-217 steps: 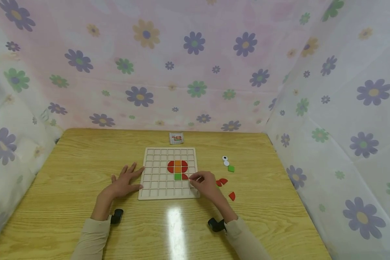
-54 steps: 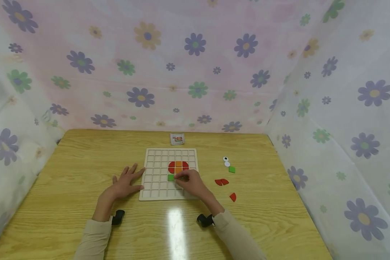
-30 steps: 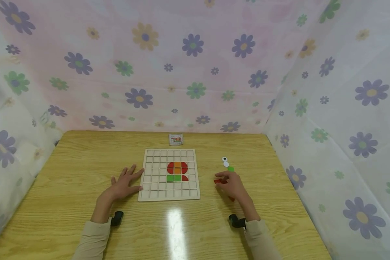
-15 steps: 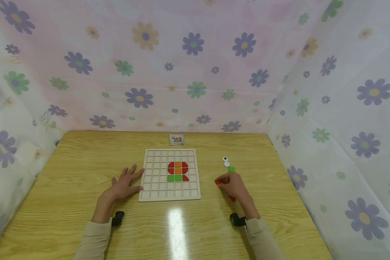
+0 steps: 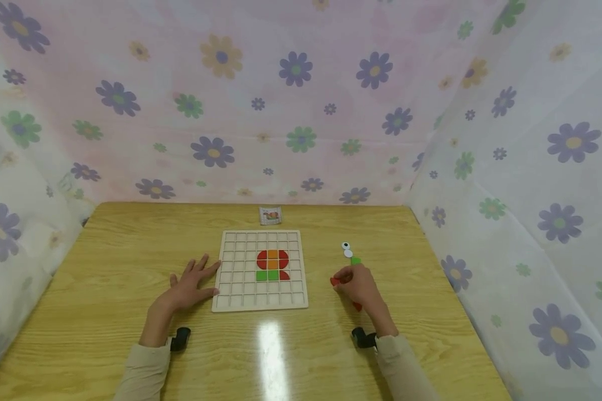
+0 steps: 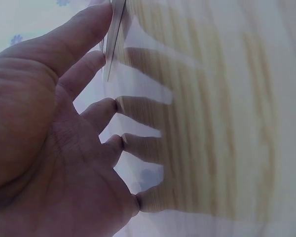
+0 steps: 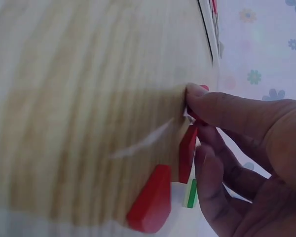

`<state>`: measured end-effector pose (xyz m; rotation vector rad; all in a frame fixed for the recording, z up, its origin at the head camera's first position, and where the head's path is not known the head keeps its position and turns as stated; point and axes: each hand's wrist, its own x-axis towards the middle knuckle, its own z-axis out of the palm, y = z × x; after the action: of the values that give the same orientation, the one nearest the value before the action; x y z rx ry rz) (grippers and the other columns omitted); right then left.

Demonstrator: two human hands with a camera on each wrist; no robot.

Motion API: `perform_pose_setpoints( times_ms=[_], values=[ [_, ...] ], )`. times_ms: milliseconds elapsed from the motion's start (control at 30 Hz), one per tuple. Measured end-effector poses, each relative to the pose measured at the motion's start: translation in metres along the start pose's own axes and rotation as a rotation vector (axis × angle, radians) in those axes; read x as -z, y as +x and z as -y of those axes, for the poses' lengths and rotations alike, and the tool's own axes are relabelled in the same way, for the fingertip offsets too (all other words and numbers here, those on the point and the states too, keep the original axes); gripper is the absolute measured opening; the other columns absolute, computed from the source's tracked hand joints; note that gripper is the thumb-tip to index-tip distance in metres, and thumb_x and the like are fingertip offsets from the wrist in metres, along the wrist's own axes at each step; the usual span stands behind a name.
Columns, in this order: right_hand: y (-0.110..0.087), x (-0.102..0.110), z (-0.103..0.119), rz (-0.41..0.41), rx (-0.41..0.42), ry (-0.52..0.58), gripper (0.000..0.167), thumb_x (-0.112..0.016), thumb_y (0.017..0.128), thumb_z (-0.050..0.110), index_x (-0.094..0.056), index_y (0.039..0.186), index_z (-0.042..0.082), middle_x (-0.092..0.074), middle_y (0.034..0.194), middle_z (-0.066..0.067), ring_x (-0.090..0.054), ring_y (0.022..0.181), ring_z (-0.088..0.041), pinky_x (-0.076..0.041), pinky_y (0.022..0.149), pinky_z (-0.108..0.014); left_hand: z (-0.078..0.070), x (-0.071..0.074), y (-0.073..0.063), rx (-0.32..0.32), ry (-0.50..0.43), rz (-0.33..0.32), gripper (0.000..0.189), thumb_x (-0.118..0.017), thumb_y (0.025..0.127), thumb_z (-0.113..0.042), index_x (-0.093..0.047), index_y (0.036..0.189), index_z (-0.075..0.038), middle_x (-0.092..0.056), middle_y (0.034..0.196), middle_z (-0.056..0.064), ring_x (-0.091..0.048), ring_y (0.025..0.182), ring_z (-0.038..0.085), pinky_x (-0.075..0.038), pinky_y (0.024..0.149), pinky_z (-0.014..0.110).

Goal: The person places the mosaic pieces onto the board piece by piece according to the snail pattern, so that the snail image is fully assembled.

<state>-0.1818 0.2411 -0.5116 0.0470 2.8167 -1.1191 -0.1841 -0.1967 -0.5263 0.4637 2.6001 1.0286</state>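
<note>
In the head view my left hand (image 5: 184,287) lies with fingers spread, its thumb and index fingertip at the left edge of the wooden grid board (image 5: 236,303). The left wrist view shows that hand's fingertips (image 6: 108,104) down on the tabletop. To the right of the board, my right hand (image 5: 358,285) pinches a red quarter-circle tile (image 5: 334,281) between thumb and fingers. Close by in the right wrist view are a second red tile (image 7: 187,154) and a third red tile (image 7: 152,202). On the board sit red and orange tiles above two green squares (image 5: 267,275) and a red quarter-circle (image 5: 283,275).
A loose green tile (image 5: 356,260) lies just beyond my right hand, with a white disc (image 5: 348,253) and an eye disc (image 5: 345,245) past it. A small picture card (image 5: 270,215) lies behind the board. Flowered cloth (image 5: 301,111) surrounds the table.
A second green square has joined the first on the board. My right hand has gone from the board rightward to the loose red tiles and pinches one. My left hand stays put.
</note>
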Motion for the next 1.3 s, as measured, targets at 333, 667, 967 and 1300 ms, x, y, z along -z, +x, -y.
perform_pose_setpoints(
  times_ms=[333, 667, 967, 1300],
  values=[
    [0.010, -0.009, 0.009, 0.048, 0.032, 0.027, 0.017, -0.090, 0.074, 0.004, -0.078, 0.087, 0.004, -0.073, 0.082, -0.005, -0.064, 0.072, -0.016, -0.054, 0.064, -0.030, 0.001, 0.005, -0.003, -0.005, -0.032, 0.003, 0.075, -0.070, 0.096, -0.035, -0.037, 0.157, -0.006, -0.008, 0.166, 0.031, 0.004, 0.148, 0.060, 0.009, 0.099, 0.088],
    [0.010, -0.014, 0.011, 0.034, 0.112, 0.081, 0.008, -0.084, 0.081, 0.001, -0.078, 0.086, 0.002, -0.073, 0.079, -0.006, -0.065, 0.070, -0.015, -0.053, 0.063, -0.028, 0.000, 0.004, -0.002, -0.003, -0.010, 0.005, 0.075, -0.070, 0.097, -0.034, -0.036, 0.158, -0.006, -0.008, 0.166, 0.031, 0.003, 0.148, 0.060, 0.008, 0.099, 0.088],
    [0.018, -0.024, 0.022, -0.008, 0.097, 0.185, 0.009, -0.074, 0.091, 0.000, -0.079, 0.098, 0.001, -0.076, 0.094, -0.011, -0.070, 0.083, -0.019, -0.058, 0.072, -0.031, -0.005, 0.005, -0.002, 0.006, 0.029, 0.016, 0.074, -0.070, 0.097, -0.033, -0.037, 0.157, -0.006, -0.010, 0.165, 0.031, -0.001, 0.148, 0.060, 0.001, 0.099, 0.090],
    [0.025, -0.042, 0.045, 0.001, 0.135, 0.305, 0.011, -0.073, 0.093, 0.004, -0.078, 0.101, -0.001, -0.075, 0.095, -0.014, -0.067, 0.076, -0.017, -0.054, 0.065, -0.024, -0.006, 0.004, -0.002, -0.005, 0.010, 0.025, 0.073, -0.069, 0.098, -0.033, -0.036, 0.158, -0.007, -0.008, 0.166, 0.031, 0.002, 0.148, 0.060, 0.004, 0.099, 0.089]
  ],
)
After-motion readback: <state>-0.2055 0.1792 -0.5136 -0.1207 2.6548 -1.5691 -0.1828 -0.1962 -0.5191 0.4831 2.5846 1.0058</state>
